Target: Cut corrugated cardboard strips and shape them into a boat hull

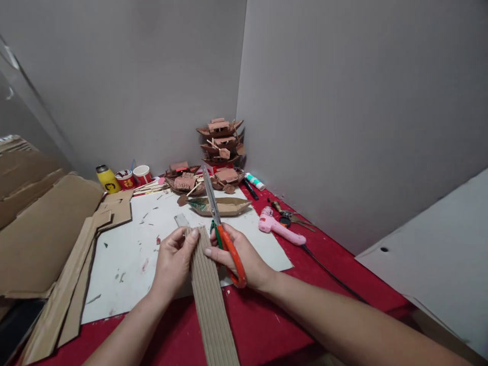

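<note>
A long strip of corrugated cardboard [211, 305] hangs from its top end, with its ridges facing up. My left hand [173, 259] pinches that end between thumb and fingers. Behind the left fingertips a greyish flat piece [182, 220] sticks out; what it is I cannot make out. My right hand [244, 254] is closed round scissors [232, 251] with orange and green handles, their blades pointing up and away. The right thumb also rests on the strip's right edge. Just beyond the blades lies a cardboard boat hull [224, 206], partly green inside.
Finished brown model boats [219, 145] are stacked in the corner, with more in front. A pink glue gun [280, 229] and pliers [299, 218] lie right. Cardboard sheets [41, 229], a yellow bottle [108, 179] and paper cups [142, 175] stand left. White paper [125, 244] covers part of the red tabletop.
</note>
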A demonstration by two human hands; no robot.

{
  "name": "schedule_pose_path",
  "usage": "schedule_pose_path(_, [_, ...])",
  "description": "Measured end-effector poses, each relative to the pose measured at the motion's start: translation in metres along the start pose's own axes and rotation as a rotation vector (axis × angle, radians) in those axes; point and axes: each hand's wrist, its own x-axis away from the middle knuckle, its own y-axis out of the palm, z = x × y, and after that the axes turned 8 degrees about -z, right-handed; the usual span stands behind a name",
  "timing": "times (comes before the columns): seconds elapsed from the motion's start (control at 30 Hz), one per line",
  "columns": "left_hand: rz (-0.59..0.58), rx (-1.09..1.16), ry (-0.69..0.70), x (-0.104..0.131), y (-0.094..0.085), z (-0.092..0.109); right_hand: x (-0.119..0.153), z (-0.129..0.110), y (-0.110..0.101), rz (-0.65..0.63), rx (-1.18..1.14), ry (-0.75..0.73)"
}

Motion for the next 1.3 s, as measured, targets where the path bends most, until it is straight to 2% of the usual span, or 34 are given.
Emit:
schedule_pose_path(0.2, [-0.189, -0.001, -0.036, 0.014, -0.002, -0.008, -0.002, 0.005, -0.003, 0.043, 0.042, -0.007])
schedule_pose_path(0.4, [-0.106, -0.254, 0.111, 0.019, -0.002, -0.005, -0.001, 0.006, 0.001, 0.064, 0.044, -0.032])
schedule_pose_path(0.57, [-0.160, -0.055, -0.004, 0.016, -0.003, -0.009, 0.000, 0.008, 0.000, 0.088, 0.022, -0.053])
schedule_pose_path(0.67, [-0.184, 0.008, -0.019, 0.014, -0.005, -0.009, -0.001, 0.008, -0.002, 0.092, 0.002, -0.057])
schedule_pose_path(0.83, [-0.176, -0.103, 0.027, 0.018, -0.005, -0.007, -0.001, 0.007, -0.003, 0.102, -0.094, -0.066])
schedule_pose_path(1.0, [-0.127, -0.209, 0.101, 0.020, -0.003, -0.006, 0.001, 0.006, -0.002, 0.124, -0.001, -0.126])
schedule_pose_path(1.2, [-0.254, 0.143, -0.139, 0.014, -0.005, -0.004, -0.001, 0.007, -0.004, 0.142, 0.005, -0.120])
schedule_pose_path(1.3, [-0.256, 0.177, -0.179, 0.011, -0.007, -0.001, -0.003, 0.005, -0.004, 0.136, -0.029, -0.061])
